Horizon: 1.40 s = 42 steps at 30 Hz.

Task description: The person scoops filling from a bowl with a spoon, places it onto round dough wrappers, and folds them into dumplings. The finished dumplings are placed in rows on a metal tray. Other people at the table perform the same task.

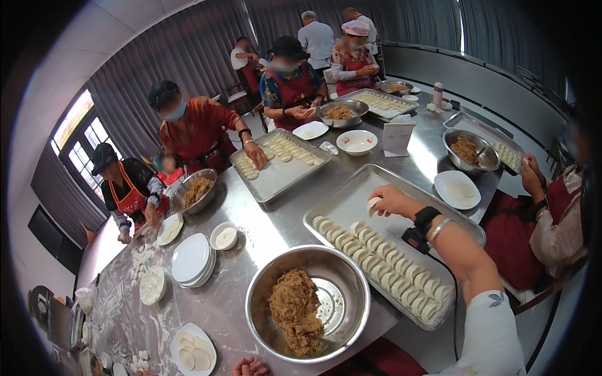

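Observation:
My right hand (394, 201) reaches out over a metal tray (376, 183) and pinches a folded dumpling (374, 206) between its fingers. Beneath it, two long rows of pleated raw dumplings (390, 265) line the tray's near side. At the bottom edge my left hand (249, 367) shows only in part, its fingers curled; whether it holds anything is hidden. Close to it stands a large steel bowl (251, 305) with brown minced filling (296, 305) heaped on one side. Left of that hand, a white plate (175, 350) carries several round dough wrappers (195, 351).
Stacked white plates (190, 258), a small bowl of flour (225, 235) and another flour bowl (153, 284) stand on the floury steel table (117, 319). Co-workers in red aprons sit or stand around it. One hand rests over another dumpling tray (277, 178). A black cable (454, 301) hangs by my arm.

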Tool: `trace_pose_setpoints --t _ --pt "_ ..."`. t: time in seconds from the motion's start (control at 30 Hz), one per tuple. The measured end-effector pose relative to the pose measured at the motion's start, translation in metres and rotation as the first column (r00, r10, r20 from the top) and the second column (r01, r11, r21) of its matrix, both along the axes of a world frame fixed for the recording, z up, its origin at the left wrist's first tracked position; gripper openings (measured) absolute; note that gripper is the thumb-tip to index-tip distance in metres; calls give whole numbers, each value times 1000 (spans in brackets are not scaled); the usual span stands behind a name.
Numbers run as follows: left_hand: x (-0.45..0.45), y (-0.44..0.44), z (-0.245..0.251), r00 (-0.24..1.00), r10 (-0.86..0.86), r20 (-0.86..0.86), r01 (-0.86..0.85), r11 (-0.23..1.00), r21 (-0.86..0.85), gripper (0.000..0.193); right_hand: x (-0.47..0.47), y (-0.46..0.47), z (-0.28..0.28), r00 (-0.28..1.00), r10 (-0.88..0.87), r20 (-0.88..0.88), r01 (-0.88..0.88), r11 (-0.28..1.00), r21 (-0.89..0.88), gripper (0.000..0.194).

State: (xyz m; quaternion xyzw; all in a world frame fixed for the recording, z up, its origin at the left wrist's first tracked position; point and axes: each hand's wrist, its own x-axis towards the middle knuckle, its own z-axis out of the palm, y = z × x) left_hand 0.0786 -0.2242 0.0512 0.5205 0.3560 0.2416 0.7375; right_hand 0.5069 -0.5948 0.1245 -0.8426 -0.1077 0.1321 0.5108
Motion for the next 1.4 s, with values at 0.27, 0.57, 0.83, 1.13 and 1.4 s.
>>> trace_pose_setpoints --t 0.27,0.57,0.83,1.13,1.4 --pt "1 11 -11 999 35 41 -34 999 -15 22 62 51 -59 994 108 -25 -110 982 -154 21" --pt "-1 21 -20 999 -9 49 8 1000 5 22 66 62 -80 968 249 -39 -252 951 -181 21" --pt "-2 22 -21 996 -13 85 12 1000 12 22 67 45 -83 953 205 223 -103 912 -398 25" --pt "-9 27 -28 992 -27 123 26 1000 6 22 66 56 -83 980 196 21 -185 950 -251 23" --pt "-10 29 -30 986 -42 159 42 999 4 23 63 64 -78 940 324 110 -249 867 -431 21"
